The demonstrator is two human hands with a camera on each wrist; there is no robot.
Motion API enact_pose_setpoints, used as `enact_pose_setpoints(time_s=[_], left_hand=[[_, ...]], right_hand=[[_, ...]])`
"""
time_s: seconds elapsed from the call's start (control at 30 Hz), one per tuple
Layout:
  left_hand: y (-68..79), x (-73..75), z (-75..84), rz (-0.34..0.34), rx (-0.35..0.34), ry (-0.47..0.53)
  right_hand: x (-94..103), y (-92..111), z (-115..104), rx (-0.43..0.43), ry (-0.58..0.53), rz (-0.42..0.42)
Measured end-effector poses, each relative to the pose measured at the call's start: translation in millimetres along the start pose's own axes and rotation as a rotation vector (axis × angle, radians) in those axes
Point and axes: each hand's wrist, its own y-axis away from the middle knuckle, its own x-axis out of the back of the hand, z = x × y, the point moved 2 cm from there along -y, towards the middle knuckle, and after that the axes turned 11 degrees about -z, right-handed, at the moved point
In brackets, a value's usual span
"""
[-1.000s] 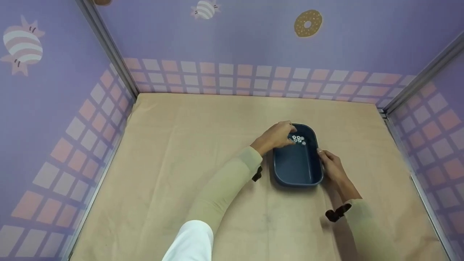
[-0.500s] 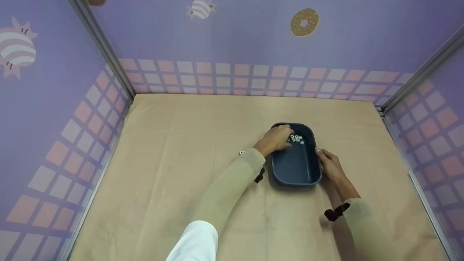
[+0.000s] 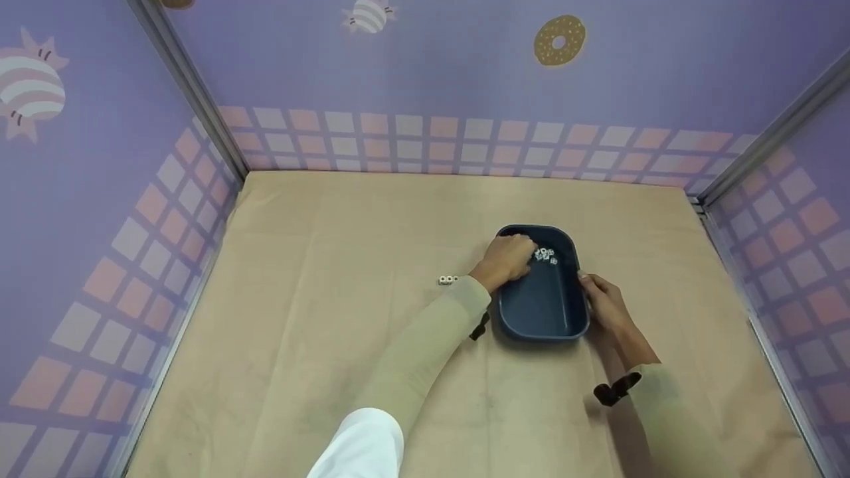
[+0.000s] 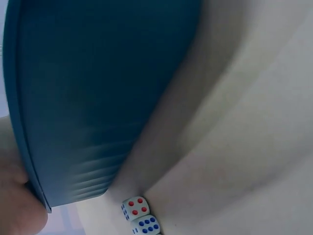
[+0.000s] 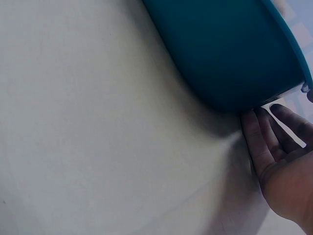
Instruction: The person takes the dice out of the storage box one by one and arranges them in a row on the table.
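A dark blue tub (image 3: 538, 305) stands on the covered table, right of the middle in the head view. Several white dice (image 3: 545, 255) lie inside it toward the far end. My left hand (image 3: 507, 255) reaches over the tub's left rim, fingers down inside by those dice; its fingertips are hidden. My right hand (image 3: 604, 302) holds the right side of the tub, with its thumb at the rim and fingers low against the outside in the right wrist view. Outside, left of the tub, a short row of dice (image 3: 448, 280) sits beside my left sleeve.
Beige sheeting (image 3: 358, 265) covers the table. Purple walls (image 3: 451, 73) with printed checks and sweets enclose the back and both sides. Dark wrist cameras (image 3: 617, 390) are strapped under the sleeves.
My left hand has dipped lower into the tub and drawn slightly nearer. As the left forearm shifted right, the row of dice outside came into view. The right hand keeps its hold.
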Motion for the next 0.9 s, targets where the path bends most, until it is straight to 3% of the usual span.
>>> enact_pose_setpoints(time_s=[0.27,0.47,0.7,0.9], left_hand=[[0.9,-2.4,-1.1,0.07,0.005,-0.006],[4.7,1.2,-3.1,0.069,-0.014,0.047],[18.2,19.8,-12.0,0.105,-0.162,0.324],[40.9,41.8,-35.2,0.182,-0.28,0.405]], right_hand=[[-1.0,-1,-2,0.015,0.005,-0.013],[-3.7,-1,-2,0.029,-0.028,-0.012],[-1.8,-2,2,0.001,-0.022,-0.009],[1.7,-2,3,0.014,-0.009,-0.005]])
